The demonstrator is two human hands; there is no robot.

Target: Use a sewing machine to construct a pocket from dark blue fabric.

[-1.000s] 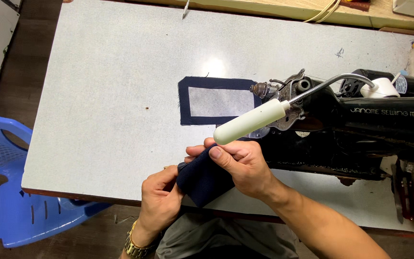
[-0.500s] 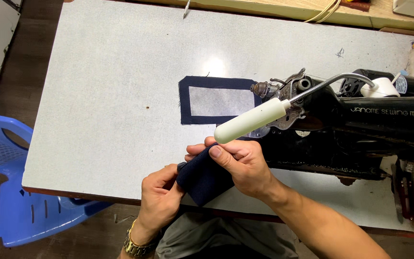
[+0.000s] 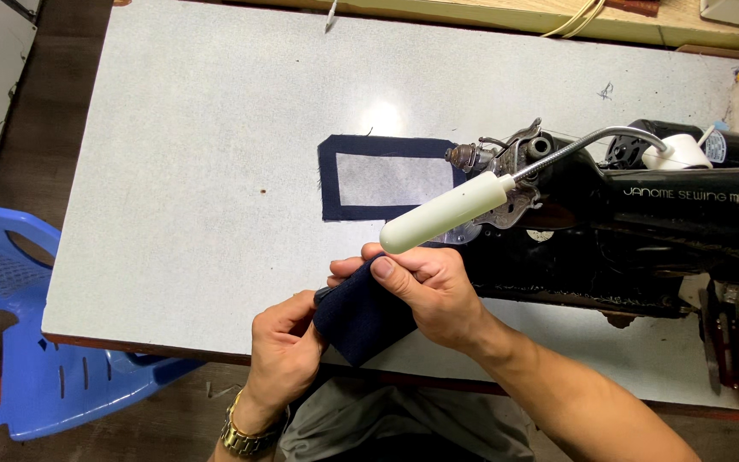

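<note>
Both my hands hold a small folded piece of dark navy cloth (image 3: 359,318) at the table's near edge. My left hand (image 3: 284,349) grips its lower left side, with a gold watch on the wrist. My right hand (image 3: 428,291) pinches its upper edge with thumb and fingers. Farther back on the table lies a navy fabric frame with a light grey rectangle inside (image 3: 387,178), its right end under the sewing machine's needle area.
A black sewing machine (image 3: 660,227) fills the right side of the grey table (image 3: 181,171), with a white cylindrical lamp (image 3: 445,212) on a bent metal arm just above my right hand. A blue plastic chair (image 3: 19,342) stands at the left.
</note>
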